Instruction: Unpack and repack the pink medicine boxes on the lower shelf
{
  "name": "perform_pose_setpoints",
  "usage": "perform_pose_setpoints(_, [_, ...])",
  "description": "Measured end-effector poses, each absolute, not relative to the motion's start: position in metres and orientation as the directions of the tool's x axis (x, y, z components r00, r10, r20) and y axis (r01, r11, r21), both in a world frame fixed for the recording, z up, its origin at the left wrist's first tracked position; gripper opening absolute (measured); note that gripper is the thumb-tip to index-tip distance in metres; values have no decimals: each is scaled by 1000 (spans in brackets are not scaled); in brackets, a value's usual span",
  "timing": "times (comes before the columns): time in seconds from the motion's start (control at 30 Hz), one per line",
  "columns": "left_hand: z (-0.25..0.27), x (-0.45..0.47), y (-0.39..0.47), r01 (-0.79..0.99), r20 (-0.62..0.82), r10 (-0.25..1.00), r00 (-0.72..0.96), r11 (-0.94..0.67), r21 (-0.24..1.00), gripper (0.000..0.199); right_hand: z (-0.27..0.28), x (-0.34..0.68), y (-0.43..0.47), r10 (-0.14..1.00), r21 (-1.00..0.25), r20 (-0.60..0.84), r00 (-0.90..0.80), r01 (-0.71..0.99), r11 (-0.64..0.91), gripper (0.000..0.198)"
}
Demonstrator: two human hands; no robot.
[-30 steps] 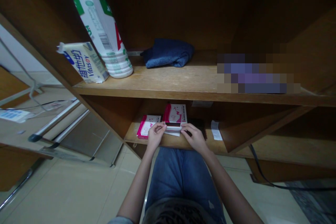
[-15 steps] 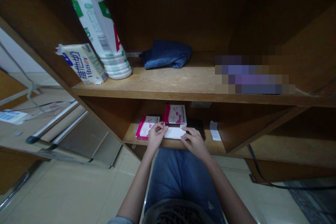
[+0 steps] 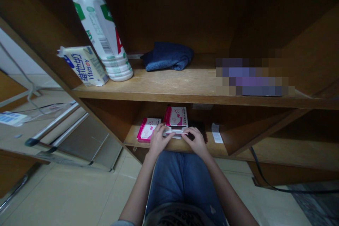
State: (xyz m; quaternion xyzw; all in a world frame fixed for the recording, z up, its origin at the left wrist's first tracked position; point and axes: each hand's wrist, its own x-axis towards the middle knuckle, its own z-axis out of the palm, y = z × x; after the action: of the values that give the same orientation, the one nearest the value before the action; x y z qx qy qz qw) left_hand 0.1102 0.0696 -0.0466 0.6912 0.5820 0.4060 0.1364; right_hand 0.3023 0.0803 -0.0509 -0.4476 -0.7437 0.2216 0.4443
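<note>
A pink and white cardboard box (image 3: 178, 116) lies on the lower shelf with its near end open. Its white end flap (image 3: 174, 132) is bent partly up across the opening. My left hand (image 3: 160, 140) pinches the flap at its left side, thumb along the near edge. At the right corner, the thumb and fingers of my right hand (image 3: 196, 142) are closed on the same flap. A second pink and white box (image 3: 147, 129) lies flat just left of my left hand, partly covered by it.
On the upper shelf (image 3: 201, 81) stand a white bottle (image 3: 102, 39) and a Vitasoy carton (image 3: 86, 67), with a folded blue cloth (image 3: 169, 56) beside them. A paper slip (image 3: 217, 133) lies right of my right hand. A metal-framed piece (image 3: 87, 137) stands at left.
The flap has tilted up from lying flat toward the box opening. My left fingers have moved over its left side, and my right fingers have closed on its right corner.
</note>
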Motion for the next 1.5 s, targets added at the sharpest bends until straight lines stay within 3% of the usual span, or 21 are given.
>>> perform_pose_setpoints(0.1, [-47,113,75,678,405,911,-83,-246,693,29,-58,295,85,897,-802,436,-75,421,425,10])
perform_pose_setpoints(0.27, [-51,120,85,536,340,929,-143,-217,816,61,-69,288,90,925,-888,368,94,331,320,24])
perform_pose_setpoints(0.47, [-46,125,93,499,224,966,-128,-132,857,60,-75,288,97,892,-899,350,286,369,235,50])
perform_pose_setpoints(0.57, [-44,128,95,495,207,969,-134,-115,861,56,-77,287,103,912,-908,321,257,358,218,56])
perform_pose_setpoints(0.8, [-39,129,88,532,208,955,-210,-67,844,56,-71,280,99,937,-942,295,187,220,252,44])
perform_pose_setpoints(1.1, [-16,105,57,630,509,765,-395,-178,756,48,-33,251,69,870,-886,447,207,239,398,29])
perform_pose_setpoints(1.2, [-11,92,47,648,565,698,-441,-188,738,47,-27,231,59,885,-888,440,152,217,405,34])
perform_pose_setpoints(1.33, [-17,74,42,634,582,603,-546,-157,757,43,-33,207,45,911,-894,410,-53,178,412,53])
perform_pose_setpoints(1.5, [-49,54,39,552,472,646,-600,-93,829,42,-59,191,34,918,-905,333,-215,200,375,67])
